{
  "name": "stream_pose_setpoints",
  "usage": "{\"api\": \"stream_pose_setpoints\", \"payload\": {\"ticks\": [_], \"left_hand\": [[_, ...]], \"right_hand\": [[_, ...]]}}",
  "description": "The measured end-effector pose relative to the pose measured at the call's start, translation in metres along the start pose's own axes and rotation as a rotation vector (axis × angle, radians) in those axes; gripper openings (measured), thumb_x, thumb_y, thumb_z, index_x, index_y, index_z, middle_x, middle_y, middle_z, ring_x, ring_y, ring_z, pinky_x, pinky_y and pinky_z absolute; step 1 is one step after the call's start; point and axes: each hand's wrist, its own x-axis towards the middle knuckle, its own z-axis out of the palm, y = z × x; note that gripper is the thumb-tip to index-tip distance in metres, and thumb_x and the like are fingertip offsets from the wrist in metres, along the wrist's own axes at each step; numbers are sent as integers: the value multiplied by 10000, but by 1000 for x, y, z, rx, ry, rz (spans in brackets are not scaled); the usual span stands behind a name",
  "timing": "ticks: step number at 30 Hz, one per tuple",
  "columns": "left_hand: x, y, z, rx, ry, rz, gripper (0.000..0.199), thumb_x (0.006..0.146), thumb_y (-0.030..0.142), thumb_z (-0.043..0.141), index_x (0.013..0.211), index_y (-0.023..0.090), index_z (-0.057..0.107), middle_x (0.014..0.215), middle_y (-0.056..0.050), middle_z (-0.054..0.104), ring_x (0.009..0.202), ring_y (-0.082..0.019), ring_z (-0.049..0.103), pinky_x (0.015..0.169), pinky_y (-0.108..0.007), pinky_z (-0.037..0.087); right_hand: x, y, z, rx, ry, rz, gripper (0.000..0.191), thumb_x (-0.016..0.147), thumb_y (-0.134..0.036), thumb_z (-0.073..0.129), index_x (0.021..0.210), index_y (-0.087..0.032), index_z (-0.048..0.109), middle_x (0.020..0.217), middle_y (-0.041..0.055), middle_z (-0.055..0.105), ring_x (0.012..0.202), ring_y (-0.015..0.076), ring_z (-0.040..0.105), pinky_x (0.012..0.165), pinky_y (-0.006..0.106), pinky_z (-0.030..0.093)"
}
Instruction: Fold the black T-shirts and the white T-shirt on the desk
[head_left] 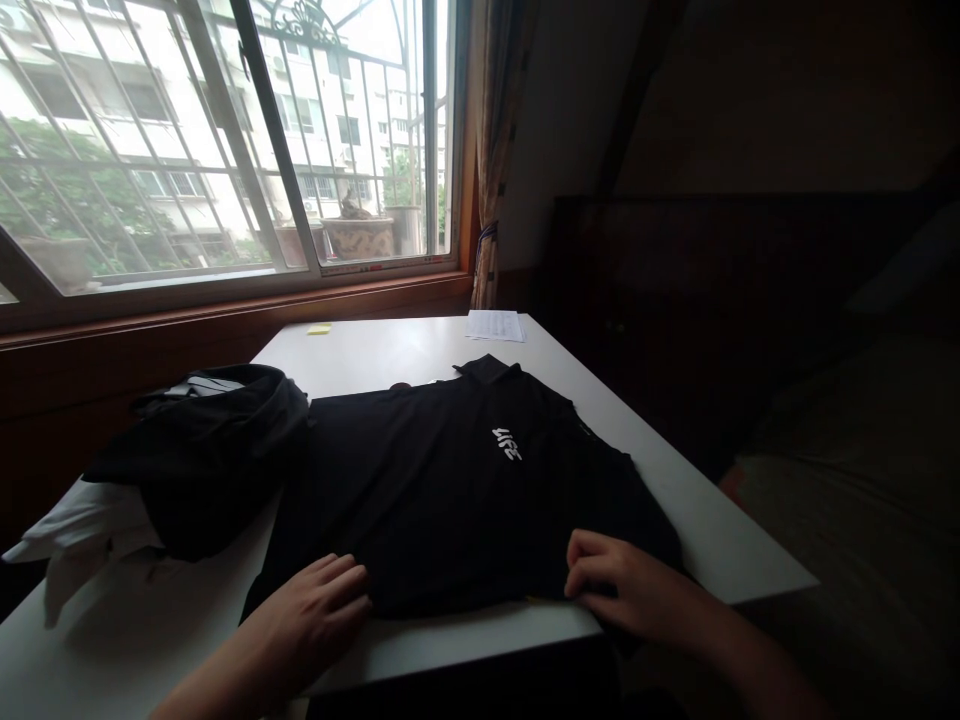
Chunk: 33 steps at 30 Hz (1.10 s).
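A black collared shirt (420,490) lies spread on the white table, its collar pointing to the far side and white lettering (506,444) on its chest. At the shirt's near edge, left of centre, my left hand (322,610) is closed with curled fingers gripping the fabric; its fingertips are partly hidden. Farther right along the same edge, my right hand (619,580) pinches the cloth between thumb and fingers. Left of the shirt sits a heap of black clothes (217,450) with white cloth (90,525) under it.
The white table (712,520) has its right edge running diagonally beside the shirt. Papers (496,325) and a yellow note (319,328) lie at its far end. A barred window (330,150) and a tied curtain (487,200) are behind; the right side is dark.
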Motion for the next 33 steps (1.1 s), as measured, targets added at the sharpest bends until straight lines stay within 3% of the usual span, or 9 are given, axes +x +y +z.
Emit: {"api": "stream_pose_setpoints", "payload": {"ticks": [7,13,18,22,26,28,33], "left_hand": [[-8,-8,11,-68,24,-35,201,941,31,471,856,201,536,864,-21,569,747,-170,501,699,-301,411],[-2,-2,-1,-75,15,-44,214,937,30,468,823,205,517,834,-10,571,733,-164,499,690,-292,392],[8,1,-13,-116,-26,-50,146,943,124,555,830,215,539,838,1,590,760,-164,523,684,-300,386],[29,9,-16,-52,16,-27,166,988,200,533,822,216,544,807,7,583,731,-165,500,694,-320,383],[62,30,-12,-44,31,5,136,1000,218,514,873,234,562,862,16,597,779,-165,522,735,-320,405],[79,41,-8,-45,2,5,53,970,264,576,920,246,573,927,18,614,846,-174,551,759,-322,423],[104,58,3,6,-110,8,126,905,338,655,928,238,582,963,6,626,884,-197,580,715,-323,442]], "right_hand": [[2,-3,-4,-90,-11,8,141,843,-148,622,848,-230,737,978,14,623,879,155,622,778,252,468],[9,-18,-5,-99,-5,-1,128,898,-287,638,827,-230,728,966,11,632,878,155,621,774,254,464],[7,-10,-3,-128,21,57,96,893,-220,616,854,-231,703,951,-6,635,792,130,624,713,243,450],[1,-5,-5,-125,-8,99,79,847,-202,652,876,-251,706,968,-15,637,789,130,629,675,236,436],[0,-4,-3,-133,-19,139,90,841,-191,624,859,-245,694,941,-10,648,772,136,626,667,241,427],[-1,-4,-2,-148,-16,149,108,818,-165,609,853,-240,678,935,-8,651,772,141,621,671,245,423],[-9,-3,0,-134,5,199,158,751,-161,620,885,-243,606,897,-20,634,771,152,601,662,250,415]]}}
